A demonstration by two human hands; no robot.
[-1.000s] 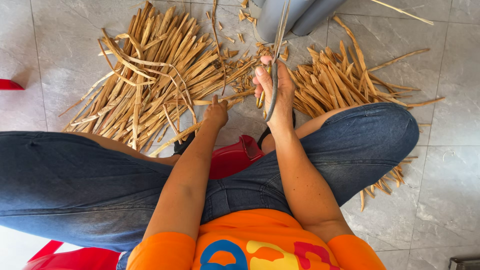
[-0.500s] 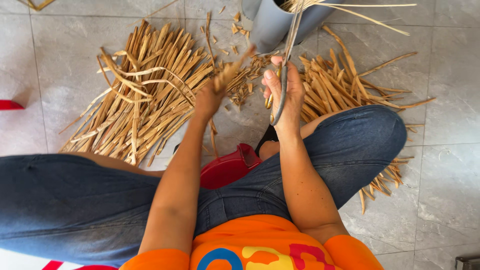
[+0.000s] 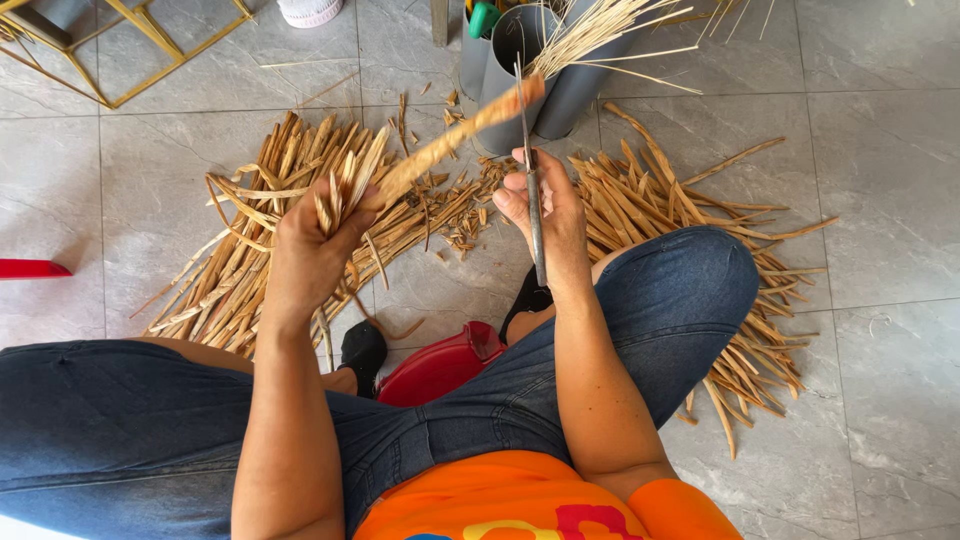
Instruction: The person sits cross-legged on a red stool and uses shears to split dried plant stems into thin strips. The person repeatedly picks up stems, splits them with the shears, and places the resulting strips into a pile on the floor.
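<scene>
My left hand (image 3: 312,245) grips a flat tan bamboo strip (image 3: 455,140) that slants up to the right. Short strip ends stick out above its fingers. My right hand (image 3: 548,220) holds a long thin metal blade (image 3: 530,190) upright, its tip meeting the strip's far end near the grey tubes. Both arms reach forward over my knees in blue jeans. A pile of bamboo strips (image 3: 260,240) lies on the floor behind the left hand, another pile (image 3: 690,220) to the right.
Grey plastic tubes (image 3: 520,50) holding thin sticks stand at the top centre. A yellow metal frame (image 3: 150,40) is at top left. A red stool (image 3: 440,365) sits under me, a red object (image 3: 30,268) at the left edge. The floor is grey tile.
My left hand has lifted a bamboo strip off the pile and raised it. The right hand with the blade has met the strip's end. The view has tilted up toward the tubes.
</scene>
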